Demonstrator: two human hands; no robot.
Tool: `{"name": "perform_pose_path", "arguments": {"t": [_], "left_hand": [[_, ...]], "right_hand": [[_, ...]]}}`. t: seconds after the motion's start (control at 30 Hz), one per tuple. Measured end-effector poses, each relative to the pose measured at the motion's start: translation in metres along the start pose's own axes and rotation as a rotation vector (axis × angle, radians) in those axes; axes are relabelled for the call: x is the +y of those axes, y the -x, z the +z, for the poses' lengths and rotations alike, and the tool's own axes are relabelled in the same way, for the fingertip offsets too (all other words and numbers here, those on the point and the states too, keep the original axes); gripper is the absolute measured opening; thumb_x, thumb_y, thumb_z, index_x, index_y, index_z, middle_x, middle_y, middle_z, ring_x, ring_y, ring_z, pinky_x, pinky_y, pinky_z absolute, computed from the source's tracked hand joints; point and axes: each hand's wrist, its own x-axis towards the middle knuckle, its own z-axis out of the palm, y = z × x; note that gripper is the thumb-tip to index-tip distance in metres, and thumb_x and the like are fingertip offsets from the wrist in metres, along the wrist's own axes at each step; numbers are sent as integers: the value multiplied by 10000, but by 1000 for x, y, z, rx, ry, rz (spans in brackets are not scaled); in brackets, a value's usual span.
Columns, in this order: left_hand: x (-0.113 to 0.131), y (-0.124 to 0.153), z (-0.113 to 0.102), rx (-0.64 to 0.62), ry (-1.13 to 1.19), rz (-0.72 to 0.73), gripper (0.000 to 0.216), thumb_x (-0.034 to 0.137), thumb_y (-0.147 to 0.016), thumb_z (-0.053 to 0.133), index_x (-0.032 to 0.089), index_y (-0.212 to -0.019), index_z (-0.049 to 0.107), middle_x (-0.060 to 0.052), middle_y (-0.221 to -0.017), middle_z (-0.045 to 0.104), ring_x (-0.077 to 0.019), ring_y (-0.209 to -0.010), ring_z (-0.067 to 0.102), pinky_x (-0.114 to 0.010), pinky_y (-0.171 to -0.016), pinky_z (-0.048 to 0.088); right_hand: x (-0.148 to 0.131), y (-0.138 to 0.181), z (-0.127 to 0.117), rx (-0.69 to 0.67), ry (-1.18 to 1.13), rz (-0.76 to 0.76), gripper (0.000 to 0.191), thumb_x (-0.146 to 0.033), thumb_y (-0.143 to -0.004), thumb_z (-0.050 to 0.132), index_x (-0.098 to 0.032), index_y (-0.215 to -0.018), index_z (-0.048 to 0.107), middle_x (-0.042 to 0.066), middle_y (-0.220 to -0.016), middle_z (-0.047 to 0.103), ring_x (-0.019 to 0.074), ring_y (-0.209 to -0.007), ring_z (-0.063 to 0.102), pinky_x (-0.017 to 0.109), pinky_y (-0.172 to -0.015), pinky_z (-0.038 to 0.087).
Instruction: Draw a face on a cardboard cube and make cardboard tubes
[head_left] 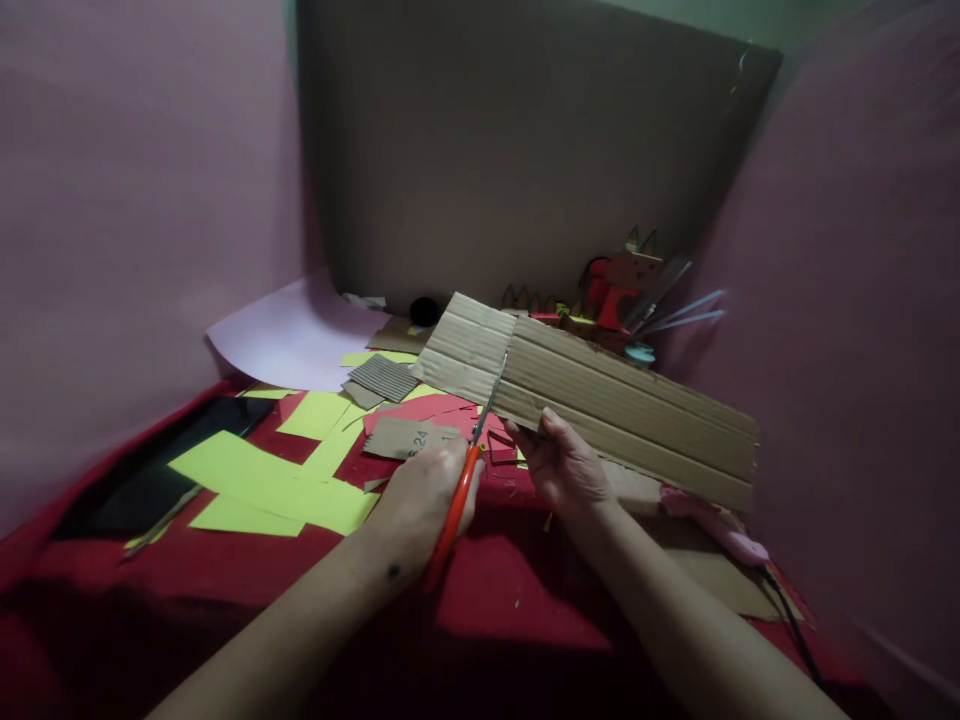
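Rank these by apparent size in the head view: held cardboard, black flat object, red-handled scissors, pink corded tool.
1. Held cardboard
2. Black flat object
3. Red-handled scissors and pink corded tool: too unsure to rank, scissors being partly hidden.

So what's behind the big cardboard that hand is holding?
Past the top edge of the cardboard, a pointy-eared brown figure and some pale sticks show. Whatever the cardboard covers can't be seen.
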Motion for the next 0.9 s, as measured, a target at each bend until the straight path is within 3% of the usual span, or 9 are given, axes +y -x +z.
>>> {"name": "perform_pose_path", "arguments": {"t": [0.23, 0.43, 0.53, 0.77, 0.9], "left_hand": [[1, -15, -13, 45, -113, -7, 288, 284, -896, 377, 207, -635, 473, -27, -602, 525, -165, -556, 468, -298, -566, 327], [-5, -24, -6, 93, 79, -11, 272, 278, -868, 413, 202, -608, 438, -15, -609, 517, -158, -582, 452, -305, -614, 343], [-9, -30, -3, 90, 166, -7, 267, 307, -880, 396, 200, -641, 450, -9, -643, 542, -156, -614, 485, -290, -613, 370], [-19, -30, 1, -67, 374, 44, 240, 282, -836, 439, 196, -618, 490, 7, -542, 544, -131, -511, 526, -251, -525, 413], [-22, -25, -3, -102, 535, -3, 277, 302, -850, 452, 189, -604, 513, -3, -539, 577, -124, -478, 550, -231, -479, 428]], "right_hand": [[3, -6, 4, -5, 29, -2, 168, -130, -671, 787, -201, -584, 662, -61, -591, 716, 148, -673, 728, 413, -1065, 466], [7, -16, 2, 30, 18, 18, 158, -107, -648, 789, -178, -589, 661, -42, -584, 712, 153, -686, 737, 357, -1036, 485], [7, -21, 1, 40, 29, 25, 167, -112, -686, 763, -181, -591, 644, -43, -585, 709, 160, -704, 742, 387, -1029, 484], [6, -25, 0, 82, 49, 6, 219, -77, -674, 762, -187, -567, 607, -52, -569, 686, 168, -677, 734, 426, -1013, 505], [6, -21, 0, 67, 61, 10, 200, -70, -682, 757, -182, -582, 625, -49, -557, 679, 168, -671, 729, 429, -994, 527]]}}
